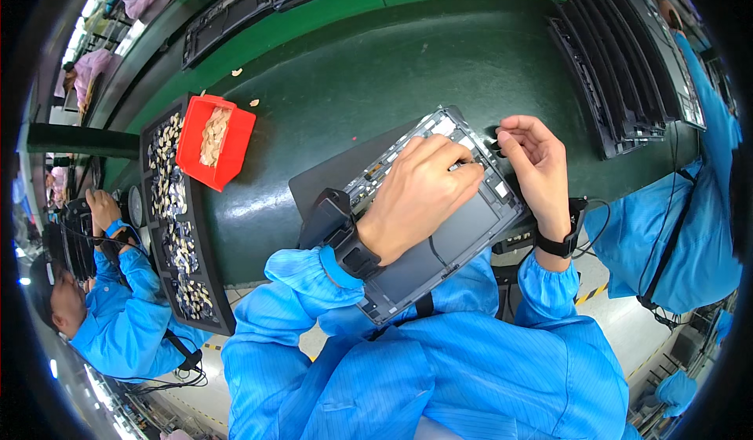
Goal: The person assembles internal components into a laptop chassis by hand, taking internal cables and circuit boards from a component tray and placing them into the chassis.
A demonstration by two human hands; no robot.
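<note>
Grey and open-backed, the tablet chassis (439, 228) lies tilted at the near edge of the dark green bench (376, 71). The left hand (420, 193) rests flat on its upper half, fingertips pinched on a small part too tiny to identify. The right hand (537, 165) curls loosely at the chassis's right corner, holding nothing visible. Left of the chassis sits a red bin (213, 138) beside a black parts tray (176, 228).

Left hand (420, 197) pressing open laptop chassis (463, 220); right hand (537, 165) beside.
</note>
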